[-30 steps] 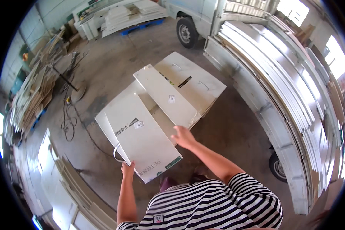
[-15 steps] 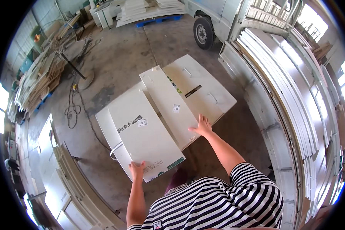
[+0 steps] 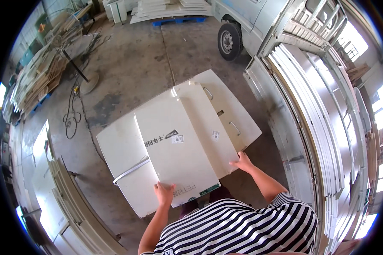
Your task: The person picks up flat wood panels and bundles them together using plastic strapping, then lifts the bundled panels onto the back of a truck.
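The printed white panel (image 3: 178, 155) is set beside the labelled panel (image 3: 207, 124), by which the handled panel (image 3: 228, 103) is partly covered. Their near ends are touched by the left hand (image 3: 164, 194) and right hand (image 3: 244, 162) respectively; whether the fingers are clamped cannot be told.

Central panel (image 3: 183, 163) bears dark lettering (image 3: 156, 142) beside a white coded label (image 3: 178, 139), plus outlined lettering (image 3: 186, 189) and a green printed strip (image 3: 210, 189). Adjacent panel (image 3: 206, 114) bears a second label (image 3: 215, 136), print illegible.
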`<action>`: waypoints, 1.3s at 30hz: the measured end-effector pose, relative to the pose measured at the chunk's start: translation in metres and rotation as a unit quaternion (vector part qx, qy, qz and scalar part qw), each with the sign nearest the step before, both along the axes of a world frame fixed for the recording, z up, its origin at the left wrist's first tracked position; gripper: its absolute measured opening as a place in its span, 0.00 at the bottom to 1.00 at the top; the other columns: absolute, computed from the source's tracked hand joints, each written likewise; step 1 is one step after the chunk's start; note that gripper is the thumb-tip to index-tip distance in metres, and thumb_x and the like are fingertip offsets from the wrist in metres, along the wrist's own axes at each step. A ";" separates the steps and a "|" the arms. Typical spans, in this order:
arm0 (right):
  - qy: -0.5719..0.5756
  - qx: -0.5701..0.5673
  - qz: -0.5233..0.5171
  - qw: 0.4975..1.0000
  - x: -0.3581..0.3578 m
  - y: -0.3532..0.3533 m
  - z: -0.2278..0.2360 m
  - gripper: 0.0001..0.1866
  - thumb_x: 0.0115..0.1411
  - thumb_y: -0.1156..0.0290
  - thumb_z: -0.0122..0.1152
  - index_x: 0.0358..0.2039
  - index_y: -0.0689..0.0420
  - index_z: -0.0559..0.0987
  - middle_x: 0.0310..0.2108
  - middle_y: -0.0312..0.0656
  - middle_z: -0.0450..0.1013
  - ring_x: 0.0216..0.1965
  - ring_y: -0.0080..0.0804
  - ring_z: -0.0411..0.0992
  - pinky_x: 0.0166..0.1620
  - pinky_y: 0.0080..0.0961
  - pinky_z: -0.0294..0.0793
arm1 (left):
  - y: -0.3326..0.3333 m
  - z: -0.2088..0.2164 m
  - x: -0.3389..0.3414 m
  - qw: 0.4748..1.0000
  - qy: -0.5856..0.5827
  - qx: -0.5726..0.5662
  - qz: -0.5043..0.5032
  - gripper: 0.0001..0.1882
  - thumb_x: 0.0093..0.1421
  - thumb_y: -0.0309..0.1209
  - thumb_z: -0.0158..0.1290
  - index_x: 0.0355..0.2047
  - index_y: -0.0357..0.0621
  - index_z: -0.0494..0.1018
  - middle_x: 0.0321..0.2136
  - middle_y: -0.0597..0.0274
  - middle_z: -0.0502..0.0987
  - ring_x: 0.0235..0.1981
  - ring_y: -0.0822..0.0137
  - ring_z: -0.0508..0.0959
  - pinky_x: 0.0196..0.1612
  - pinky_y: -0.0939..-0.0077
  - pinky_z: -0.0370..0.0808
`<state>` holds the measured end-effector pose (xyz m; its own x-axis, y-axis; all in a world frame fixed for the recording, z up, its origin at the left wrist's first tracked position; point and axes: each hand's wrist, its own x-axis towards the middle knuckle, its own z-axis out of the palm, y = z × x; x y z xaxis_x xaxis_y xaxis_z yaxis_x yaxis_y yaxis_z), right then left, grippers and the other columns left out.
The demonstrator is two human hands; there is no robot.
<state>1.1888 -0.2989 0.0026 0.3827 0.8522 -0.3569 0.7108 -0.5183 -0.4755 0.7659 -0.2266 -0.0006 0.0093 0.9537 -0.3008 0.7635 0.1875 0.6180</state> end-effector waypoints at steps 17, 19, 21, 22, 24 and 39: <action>-0.036 0.036 0.204 0.978 0.043 0.038 0.124 0.28 0.47 0.57 0.61 0.43 0.61 0.64 0.37 0.55 0.72 0.39 0.52 0.72 0.41 0.43 0.71 | -0.002 0.044 0.173 0.974 -0.213 -0.011 -0.075 0.34 0.55 0.33 0.57 0.57 0.35 0.55 0.48 0.42 0.66 0.49 0.48 0.68 0.52 0.61 0.66; -0.060 0.044 0.184 0.980 0.020 0.033 0.127 0.26 0.47 0.58 0.61 0.41 0.60 0.64 0.36 0.53 0.71 0.38 0.52 0.72 0.40 0.45 0.72 | 0.008 0.057 0.224 0.874 -0.457 -0.156 0.046 0.37 0.54 0.38 0.59 0.57 0.33 0.54 0.46 0.41 0.67 0.47 0.53 0.70 0.50 0.63 0.68; -0.067 0.044 0.178 0.981 -0.001 0.028 0.129 0.26 0.47 0.58 0.61 0.40 0.60 0.64 0.35 0.54 0.71 0.38 0.54 0.72 0.39 0.45 0.72 | 0.015 0.080 0.262 0.864 -0.461 -0.185 0.076 0.37 0.51 0.40 0.61 0.54 0.33 0.57 0.43 0.42 0.69 0.45 0.55 0.72 0.48 0.64 0.69; -0.057 0.043 0.187 0.980 -0.014 0.026 0.130 0.27 0.47 0.58 0.61 0.42 0.60 0.64 0.38 0.54 0.69 0.41 0.53 0.70 0.42 0.44 0.71 | 0.018 0.091 0.272 0.851 -0.467 -0.213 0.110 0.36 0.49 0.42 0.62 0.50 0.32 0.59 0.39 0.43 0.72 0.42 0.56 0.74 0.46 0.65 0.71; -0.049 0.045 0.190 0.980 -0.023 0.023 0.127 0.28 0.48 0.58 0.61 0.44 0.61 0.64 0.40 0.55 0.68 0.43 0.53 0.69 0.44 0.42 0.71 | 0.031 0.100 0.284 0.927 -0.321 -0.171 0.088 0.32 0.48 0.40 0.63 0.45 0.33 0.61 0.35 0.48 0.71 0.37 0.61 0.74 0.40 0.67 0.72; 0.399 0.064 0.047 0.913 -0.033 0.073 0.046 0.40 0.55 0.43 0.57 0.51 0.68 0.63 0.48 0.49 0.69 0.49 0.34 0.67 0.50 0.29 0.68 | 0.012 0.093 0.161 0.862 -0.484 -0.064 0.137 0.12 0.57 0.30 0.53 0.38 0.38 0.66 0.25 0.69 0.67 0.27 0.78 0.66 0.27 0.81 0.65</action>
